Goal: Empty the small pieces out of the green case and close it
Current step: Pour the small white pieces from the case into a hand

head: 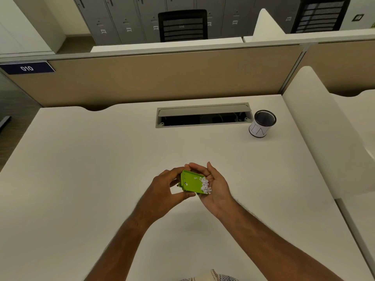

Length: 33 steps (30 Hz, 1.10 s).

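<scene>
A small green case [191, 183] is held open above the white desk, tilted down to the right. My left hand [165, 191] grips it by its left side, thumb below and fingers above. Several small white pieces [206, 185] are heaped at the case's lower right edge and spill onto the palm of my right hand [217, 184]. That hand is cupped palm-up right under the case's edge, fingers slightly curled. The case's lid is hidden behind it.
The white desk [101, 179] stretches all around. A black mesh cup with a white paper label [261, 123] stands at the back right. A grey cable hatch [203, 115] lies open at the back centre. A tan partition [162, 78] closes the far side.
</scene>
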Available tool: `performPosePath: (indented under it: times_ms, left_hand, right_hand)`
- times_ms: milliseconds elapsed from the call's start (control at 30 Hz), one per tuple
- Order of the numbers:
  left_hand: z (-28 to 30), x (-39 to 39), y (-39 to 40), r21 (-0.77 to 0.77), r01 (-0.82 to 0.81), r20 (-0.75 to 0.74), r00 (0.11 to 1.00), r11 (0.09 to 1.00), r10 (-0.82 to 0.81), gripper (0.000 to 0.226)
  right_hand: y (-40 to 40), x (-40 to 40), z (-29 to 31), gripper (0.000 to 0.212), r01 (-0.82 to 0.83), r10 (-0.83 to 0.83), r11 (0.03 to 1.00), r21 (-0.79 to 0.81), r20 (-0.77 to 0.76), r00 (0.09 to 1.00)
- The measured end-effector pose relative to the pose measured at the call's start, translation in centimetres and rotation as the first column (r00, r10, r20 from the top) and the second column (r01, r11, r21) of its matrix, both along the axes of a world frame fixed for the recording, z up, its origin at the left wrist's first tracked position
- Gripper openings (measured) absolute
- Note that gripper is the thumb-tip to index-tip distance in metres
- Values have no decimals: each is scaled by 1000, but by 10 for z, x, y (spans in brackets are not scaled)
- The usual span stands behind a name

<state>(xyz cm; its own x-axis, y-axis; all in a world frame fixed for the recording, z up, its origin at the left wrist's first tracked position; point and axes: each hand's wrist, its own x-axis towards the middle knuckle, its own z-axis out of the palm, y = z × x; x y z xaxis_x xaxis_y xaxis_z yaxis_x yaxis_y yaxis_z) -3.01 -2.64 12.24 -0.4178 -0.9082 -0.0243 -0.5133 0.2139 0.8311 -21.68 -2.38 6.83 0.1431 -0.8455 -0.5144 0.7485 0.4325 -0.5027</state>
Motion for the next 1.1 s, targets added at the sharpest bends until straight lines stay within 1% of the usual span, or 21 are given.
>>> performPosePath:
  times_ms: [233,400,500,633,767,900,967,1033,1100]
  left_hand:
    - [0,-1,0,-45,5,102,995,999,-1,68]
    - [-1,-5,-1,-23,6,110,994,1000,-3,72]
    - [-3,-10,2,-38,9,118,993,999,-4,74]
    - [-5,-15,4,-33,7,110,994,999,-4,76]
    - [-4,-15,7,-62,27,120,993,998,-19,76]
    - [0,-17,9,-87,47,141,989,995,-34,76]
    - [3,-18,10,-115,59,146,988,992,-42,74]
    - [3,-19,11,-134,73,147,988,988,-53,70]
    - [6,-20,11,-138,89,162,985,986,-66,70]
  right_hand:
    - [2,6,-1,53,30,-30,999,44,2,1000]
    - [3,9,-6,47,73,-75,989,125,6,997]
    - [5,11,-9,41,87,-90,981,173,7,996]
    - [8,11,-11,43,88,-95,974,209,24,995]
    - [8,9,-10,40,98,-109,968,230,38,993]
    - [8,10,-8,43,92,-104,969,230,36,994]
    - [7,11,-8,44,100,-116,968,229,56,992]
    - [7,12,-9,41,101,-122,970,219,84,989]
    - [8,13,-10,39,86,-110,976,203,114,987]
